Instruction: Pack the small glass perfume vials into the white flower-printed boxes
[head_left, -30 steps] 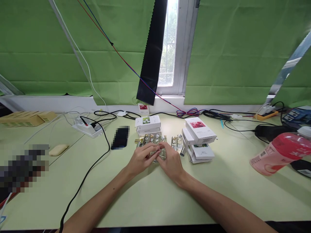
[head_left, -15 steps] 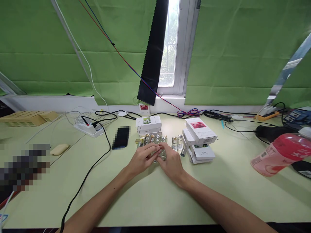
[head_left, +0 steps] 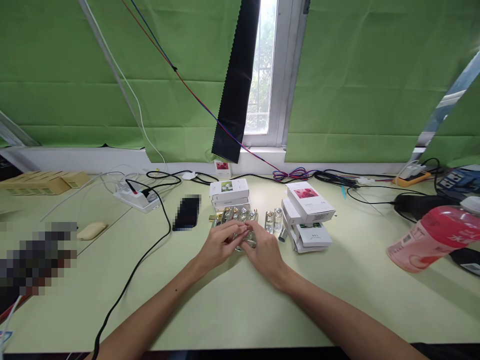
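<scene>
My left hand [head_left: 221, 245] and my right hand [head_left: 264, 250] meet at the middle of the table, fingers curled and fingertips pressed together. Whatever they pinch is mostly hidden; clear glass shows between and behind the fingers. Just beyond them stands a cluster of small glass bottles [head_left: 243, 215] with shiny metal-like tops. To the right of my right hand are two more clear bottles [head_left: 278, 220], side by side. A small grey cylinder [head_left: 282, 235] lies close to them, against the stacked boxes.
White boxes [head_left: 311, 205] are piled at the right, with another white stack [head_left: 229, 190] behind the bottles. A phone [head_left: 187, 212] lies left. A black cable [head_left: 131, 272] crosses the table beside a power strip [head_left: 137, 197]. A pink bottle [head_left: 431, 240] is at far right.
</scene>
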